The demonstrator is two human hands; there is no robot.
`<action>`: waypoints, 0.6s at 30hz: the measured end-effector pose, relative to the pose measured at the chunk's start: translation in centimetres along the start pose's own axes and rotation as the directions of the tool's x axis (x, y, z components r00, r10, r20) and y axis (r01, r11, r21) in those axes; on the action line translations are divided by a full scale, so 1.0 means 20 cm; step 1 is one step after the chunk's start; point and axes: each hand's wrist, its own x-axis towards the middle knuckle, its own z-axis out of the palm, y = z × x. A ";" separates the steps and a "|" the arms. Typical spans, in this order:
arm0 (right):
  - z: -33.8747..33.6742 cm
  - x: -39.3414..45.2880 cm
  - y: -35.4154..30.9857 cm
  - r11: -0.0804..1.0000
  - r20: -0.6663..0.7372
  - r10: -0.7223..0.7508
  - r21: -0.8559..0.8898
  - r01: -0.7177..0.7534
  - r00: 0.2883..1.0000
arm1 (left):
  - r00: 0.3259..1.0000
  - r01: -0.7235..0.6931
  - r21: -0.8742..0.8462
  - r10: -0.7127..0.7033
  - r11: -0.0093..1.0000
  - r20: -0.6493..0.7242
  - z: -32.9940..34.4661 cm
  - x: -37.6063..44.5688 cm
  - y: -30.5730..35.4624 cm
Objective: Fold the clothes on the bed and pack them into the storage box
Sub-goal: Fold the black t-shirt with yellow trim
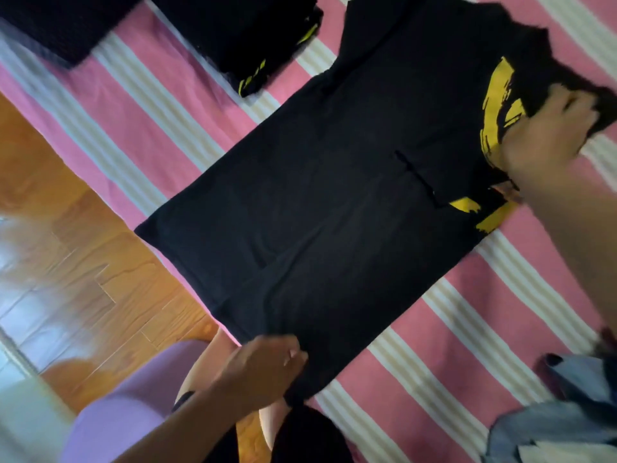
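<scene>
— Lilac sleeve nearest; beyond it, what's biggest?

— Striped bed, then the black T-shirt spread flat for folding, near a folded pile. No storage box in view.

— Hands?

— Left hand pinches the hem; right hand clamps the shoulder cloth, likely to fold it over.

— Any lettering?

— Yellow print, nothing readable.

Striped bed, black T-shirt spread flat, folded black clothes, denim garment
</scene>
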 end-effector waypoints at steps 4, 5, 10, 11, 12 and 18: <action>0.08 0.08 -0.48 0.976 0.228 -0.206 -0.020 0.216 0.952 | 0.731 0.070 -0.058 -0.090 0.996 -0.676 -0.43 0.24 -0.29; 0.10 0.11 -0.60 0.966 0.272 -0.247 -0.006 0.258 0.930 | 0.664 0.131 0.017 -0.075 0.991 -0.744 -0.55 0.33 -0.35; 0.26 0.27 -1.09 0.959 0.332 -0.279 0.057 0.276 0.901 | 0.726 0.222 0.234 -0.001 0.946 -0.688 -0.80 0.73 -0.47; 0.30 0.29 -1.17 0.963 0.348 -0.263 0.038 0.267 0.900 | 0.740 0.247 0.262 -0.007 0.933 -0.672 -0.77 0.75 -0.47; 0.38 0.33 -1.27 0.972 0.379 -0.219 0.001 0.236 0.899 | 0.752 0.246 0.267 -0.010 0.932 -0.659 -0.76 0.80 -0.50; 0.52 0.32 -1.51 0.996 0.244 0.057 0.056 -0.073 0.968 | 0.753 0.193 0.254 0.023 0.948 -0.658 -0.75 0.85 -0.56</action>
